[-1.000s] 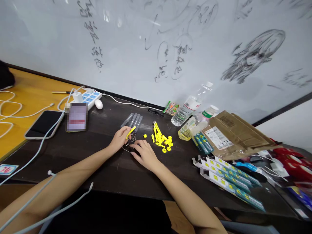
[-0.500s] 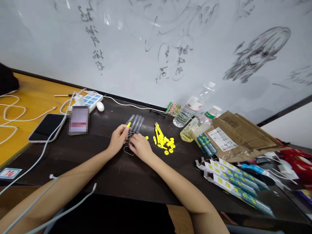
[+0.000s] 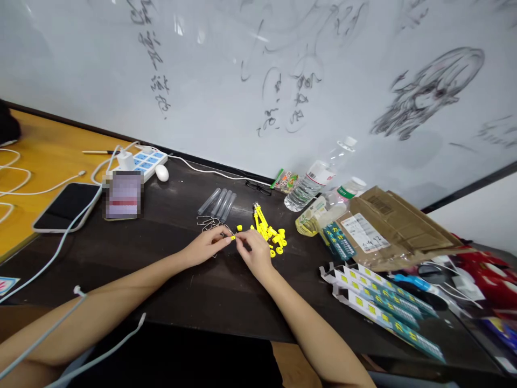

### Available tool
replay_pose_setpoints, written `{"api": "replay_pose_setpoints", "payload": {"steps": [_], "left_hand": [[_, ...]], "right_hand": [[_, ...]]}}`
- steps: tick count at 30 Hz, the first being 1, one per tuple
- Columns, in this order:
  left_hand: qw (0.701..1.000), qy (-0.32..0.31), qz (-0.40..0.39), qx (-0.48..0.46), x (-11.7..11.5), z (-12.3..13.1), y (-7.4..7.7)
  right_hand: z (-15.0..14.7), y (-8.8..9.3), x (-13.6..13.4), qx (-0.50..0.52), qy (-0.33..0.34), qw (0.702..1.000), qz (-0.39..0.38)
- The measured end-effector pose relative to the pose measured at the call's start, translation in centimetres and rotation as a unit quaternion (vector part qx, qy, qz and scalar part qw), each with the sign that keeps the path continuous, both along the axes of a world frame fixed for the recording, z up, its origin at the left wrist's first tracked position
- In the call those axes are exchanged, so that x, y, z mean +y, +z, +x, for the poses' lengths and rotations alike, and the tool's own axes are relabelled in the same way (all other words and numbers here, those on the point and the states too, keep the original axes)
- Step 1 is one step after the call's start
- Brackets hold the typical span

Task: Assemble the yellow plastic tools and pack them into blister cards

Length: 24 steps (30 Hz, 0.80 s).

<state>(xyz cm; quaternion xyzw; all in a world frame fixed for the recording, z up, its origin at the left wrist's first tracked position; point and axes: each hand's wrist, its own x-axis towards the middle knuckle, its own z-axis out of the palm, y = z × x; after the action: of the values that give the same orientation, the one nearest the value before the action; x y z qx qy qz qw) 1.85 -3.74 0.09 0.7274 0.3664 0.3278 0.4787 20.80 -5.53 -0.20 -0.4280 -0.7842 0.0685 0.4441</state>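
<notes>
My left hand (image 3: pixel 207 247) pinches a small yellow plastic piece (image 3: pixel 232 237) between thumb and forefinger. Close on its right, my right hand (image 3: pixel 255 251) has its thumb and fingertips drawn together at the same piece; whatever they hold is too small to make out. Bent metal wires (image 3: pixel 210 221) lie in a tangle just behind my left hand. Several clear plastic tubes (image 3: pixel 220 202) rest side by side beyond the wires. A heap of yellow plastic parts (image 3: pixel 267 231), some long and some round, is right behind my right hand, with one loose yellow part (image 3: pixel 239 228) between heap and wires.
Flat printed boxes (image 3: pixel 388 307) lie at the right, near a cardboard package (image 3: pixel 388 229). Two bottles, one a water bottle (image 3: pixel 309 186), lean by the whiteboard (image 3: pixel 210 81). On the left are a phone (image 3: pixel 67 206), a power strip (image 3: pixel 150 161) and a white cable (image 3: pixel 60 253).
Both hands have moved right and toward me, off the wires and tubes. My right hand has left the wires and come up to the yellow piece in my left hand. The view shifted slightly.
</notes>
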Motion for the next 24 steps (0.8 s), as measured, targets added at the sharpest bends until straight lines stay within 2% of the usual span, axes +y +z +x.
{"api": "replay_pose_setpoints", "payload": {"steps": [2,4,9,17,20,24], "left_hand": [[1.000,-0.003,-0.016,-0.019,-0.1,0.1,0.1],[0.998,0.008,-0.041,-0.039,0.1,0.1,0.1],[0.995,0.024,-0.079,-0.054,0.4,0.0,-0.2],[0.995,0.002,-0.036,-0.092,-0.2,0.4,-0.2],[0.997,-0.003,-0.013,-0.077,-0.1,0.4,-0.2],[0.999,-0.004,0.032,-0.027,-0.1,0.1,0.2]], "right_hand": [[0.3,0.2,0.1,-0.065,0.007,0.997,0.040],[0.5,0.0,0.2,-0.081,0.000,0.995,0.053],[0.2,-0.7,0.2,-0.035,-0.012,0.999,0.025],[-1.0,-0.5,-0.7,-0.025,0.027,0.999,-0.033],[-1.1,-0.6,-0.8,-0.028,0.040,0.997,-0.058],[-0.9,-0.7,-0.7,0.079,0.025,0.990,-0.113]]}}
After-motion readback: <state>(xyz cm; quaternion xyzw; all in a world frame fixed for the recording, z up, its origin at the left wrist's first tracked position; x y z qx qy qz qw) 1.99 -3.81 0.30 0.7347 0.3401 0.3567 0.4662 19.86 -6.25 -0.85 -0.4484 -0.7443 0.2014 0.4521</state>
